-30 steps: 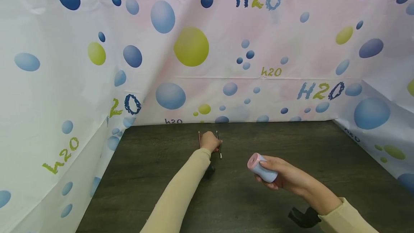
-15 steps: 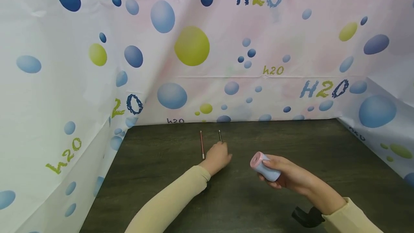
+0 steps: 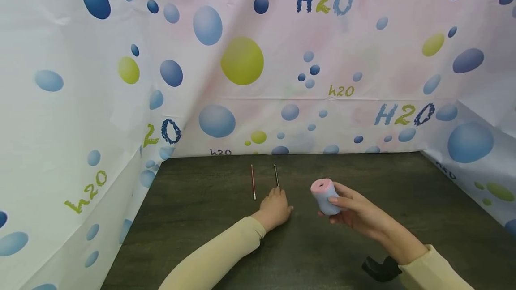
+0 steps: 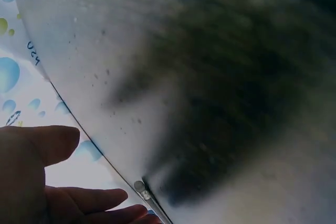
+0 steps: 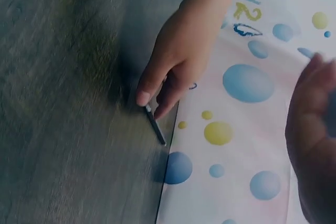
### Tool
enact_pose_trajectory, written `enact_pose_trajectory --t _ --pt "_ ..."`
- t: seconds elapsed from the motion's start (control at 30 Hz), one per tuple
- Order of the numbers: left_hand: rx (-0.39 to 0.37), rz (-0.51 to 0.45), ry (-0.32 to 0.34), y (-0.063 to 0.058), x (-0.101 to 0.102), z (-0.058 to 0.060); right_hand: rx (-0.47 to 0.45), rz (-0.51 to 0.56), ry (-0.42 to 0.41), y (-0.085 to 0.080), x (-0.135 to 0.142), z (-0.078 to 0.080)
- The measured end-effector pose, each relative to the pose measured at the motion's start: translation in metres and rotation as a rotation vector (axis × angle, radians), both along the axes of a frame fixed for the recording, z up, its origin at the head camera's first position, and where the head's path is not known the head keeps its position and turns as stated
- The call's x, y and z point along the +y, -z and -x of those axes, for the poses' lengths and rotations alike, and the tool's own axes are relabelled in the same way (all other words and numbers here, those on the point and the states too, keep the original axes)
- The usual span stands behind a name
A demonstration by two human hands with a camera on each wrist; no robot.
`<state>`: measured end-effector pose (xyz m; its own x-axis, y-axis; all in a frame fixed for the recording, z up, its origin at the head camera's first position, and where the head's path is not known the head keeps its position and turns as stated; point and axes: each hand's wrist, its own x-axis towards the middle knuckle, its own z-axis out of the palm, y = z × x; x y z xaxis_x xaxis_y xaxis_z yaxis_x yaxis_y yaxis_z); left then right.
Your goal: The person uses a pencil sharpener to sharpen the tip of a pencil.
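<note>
In the head view my right hand (image 3: 359, 211) grips a blue pencil sharpener (image 3: 328, 202) with a pink top and a small dark hole, held over the table. My left hand (image 3: 275, 209) reaches over the table, its fingertips at the near end of a dark pencil (image 3: 276, 175). In the left wrist view the left thumb stands apart from the extended fingers (image 4: 100, 199), and the pencil's end shows just beyond them. To the left of this pencil lies a red pencil (image 3: 253, 182) with a white near end, roughly parallel to it.
The dark wooden table (image 3: 193, 218) meets a white backdrop (image 3: 282, 35) printed with bubbles and "H2O" along its back and sides. A black strap piece (image 3: 380, 268) hangs under the right wrist.
My left hand has drawn back toward me from between the pencils, uncovering the red one and the far part of the dark one. My right hand has turned the sharpener more upright.
</note>
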<state>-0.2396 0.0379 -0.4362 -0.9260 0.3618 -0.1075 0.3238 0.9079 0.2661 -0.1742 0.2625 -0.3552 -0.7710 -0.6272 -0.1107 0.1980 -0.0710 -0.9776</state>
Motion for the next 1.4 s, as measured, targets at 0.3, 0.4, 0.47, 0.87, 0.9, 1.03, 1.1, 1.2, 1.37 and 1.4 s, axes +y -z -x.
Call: enact_pose_trajectory --t 0.3,0.4,0.47,0.87,0.9,1.03,1.1,1.2,1.37,1.4 --pt "-0.036 0.036 0.029 0.003 0.003 0.0 0.089 -0.258 0.19 0.002 0.005 0.008" --pt "-0.038 0.043 0.036 0.003 0.003 0.0 0.124 -0.287 0.219 0.001 0.003 0.01" --pt "-0.033 0.052 0.036 0.002 0.003 0.0 0.155 -0.299 0.233 0.001 0.002 0.011" --pt "-0.045 0.102 0.029 -0.003 0.006 0.001 0.406 -0.546 0.429 -0.002 -0.009 0.037" --pt "-0.047 0.1 0.029 -0.003 0.006 0.001 0.412 -0.553 0.437 -0.001 -0.01 0.04" --pt "-0.041 0.101 0.035 -0.001 0.006 0.002 0.407 -0.557 0.447 0.004 -0.012 0.057" --pt "-0.038 0.104 0.035 -0.001 0.006 0.003 0.393 -0.553 0.445 0.008 -0.013 0.065" --pt "-0.03 0.103 0.035 0.0 0.006 0.003 0.387 -0.592 0.453 0.014 -0.015 0.078" --pt "-0.025 0.096 0.029 -0.001 0.006 0.002 0.383 -0.678 0.467 0.026 -0.016 0.098" --pt "-0.026 0.095 0.028 0.0 0.006 0.002 0.372 -0.67 0.467 0.028 -0.016 0.102"
